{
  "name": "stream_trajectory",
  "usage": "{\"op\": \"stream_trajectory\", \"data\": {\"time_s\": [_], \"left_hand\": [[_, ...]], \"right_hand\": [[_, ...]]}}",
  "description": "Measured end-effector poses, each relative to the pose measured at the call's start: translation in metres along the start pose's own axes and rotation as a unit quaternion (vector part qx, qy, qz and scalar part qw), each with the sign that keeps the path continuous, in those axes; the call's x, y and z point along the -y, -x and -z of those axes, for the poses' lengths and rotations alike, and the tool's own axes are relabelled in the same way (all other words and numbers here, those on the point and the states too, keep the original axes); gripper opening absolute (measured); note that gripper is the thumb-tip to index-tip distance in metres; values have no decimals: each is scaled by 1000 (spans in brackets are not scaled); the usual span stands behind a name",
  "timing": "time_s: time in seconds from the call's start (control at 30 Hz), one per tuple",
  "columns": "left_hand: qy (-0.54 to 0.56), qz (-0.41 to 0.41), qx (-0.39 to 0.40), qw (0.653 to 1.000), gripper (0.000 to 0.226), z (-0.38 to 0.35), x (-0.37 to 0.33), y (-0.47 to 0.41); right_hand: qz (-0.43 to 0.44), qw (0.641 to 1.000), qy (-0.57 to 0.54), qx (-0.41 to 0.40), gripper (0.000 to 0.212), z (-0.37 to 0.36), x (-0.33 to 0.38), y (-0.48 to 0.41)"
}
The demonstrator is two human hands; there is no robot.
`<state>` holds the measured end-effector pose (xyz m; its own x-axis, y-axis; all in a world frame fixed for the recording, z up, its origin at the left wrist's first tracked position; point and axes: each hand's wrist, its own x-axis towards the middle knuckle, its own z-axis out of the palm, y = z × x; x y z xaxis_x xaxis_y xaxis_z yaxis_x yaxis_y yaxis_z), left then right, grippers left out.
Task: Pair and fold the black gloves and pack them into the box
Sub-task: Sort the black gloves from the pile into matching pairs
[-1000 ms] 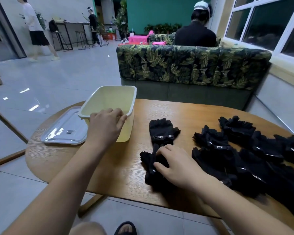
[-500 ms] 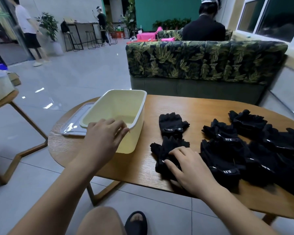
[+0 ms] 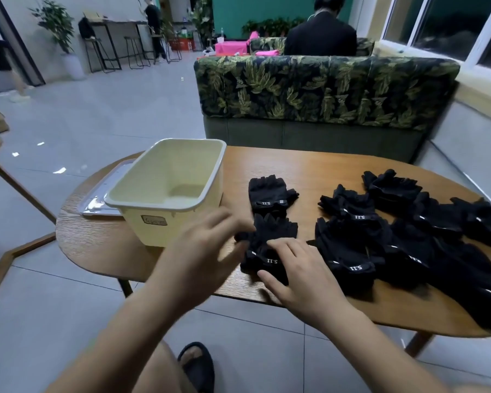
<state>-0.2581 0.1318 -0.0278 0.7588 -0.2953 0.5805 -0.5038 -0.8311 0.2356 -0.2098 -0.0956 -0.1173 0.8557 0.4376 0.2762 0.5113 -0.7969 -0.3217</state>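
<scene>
A pale yellow box (image 3: pixel 142 195) stands empty on the left of the wooden table (image 3: pixel 309 165). A black glove (image 3: pixel 267 192) lies flat just right of it. Nearer me lies a second black glove (image 3: pixel 275 231). My right hand (image 3: pixel 298 272) rests on its cuff end with fingers spread and nearly straight. My left hand (image 3: pixel 207 251) reaches it from the left, blurred, fingertips touching the glove's left edge. A pile of several more black gloves (image 3: pixel 408 236) covers the right side of the table.
A clear lid (image 3: pixel 102 194) lies flat behind and left of the box. A leaf-patterned sofa (image 3: pixel 323 92) backs the far table edge, a person seated beyond it. My knee and a black sandal (image 3: pixel 196 364) are under the near edge.
My left hand has left the box rim and moved right to the near glove. My right hand stays on that glove. The camera has come closer and tilted down.
</scene>
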Motion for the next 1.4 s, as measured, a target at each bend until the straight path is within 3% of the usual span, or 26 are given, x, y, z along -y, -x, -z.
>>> {"op": "stream_trajectory", "data": {"time_s": [0.17,0.37,0.53,0.67,0.83,1.03,1.23,1.4], "left_hand": [[35,40,147,988,29,-59,10,-3],[50,74,204,975,44,-84,20,-13],[66,90,186,976,45,-94,30,-2],[45,80,171,981,27,-91,27,-8],[174,156,163,958,13,-82,27,1],[306,243,138,910,46,-72,32,9],[342,316,123,877,18,-75,31,6],[305,337,102,885,9,-83,18,5]], "right_hand": [[0,1000,-15,8,59,-2,-6,3],[-4,1000,-26,2,62,-10,-14,5],[7,999,-37,-10,65,-11,-12,4],[13,998,-62,-17,65,-11,-11,4],[-11,988,-138,-73,27,-8,-8,2],[-56,966,-235,-94,8,-7,-8,-3],[-86,959,-236,-133,21,-10,-3,-3],[-96,983,-96,-121,39,-14,3,-8]]}}
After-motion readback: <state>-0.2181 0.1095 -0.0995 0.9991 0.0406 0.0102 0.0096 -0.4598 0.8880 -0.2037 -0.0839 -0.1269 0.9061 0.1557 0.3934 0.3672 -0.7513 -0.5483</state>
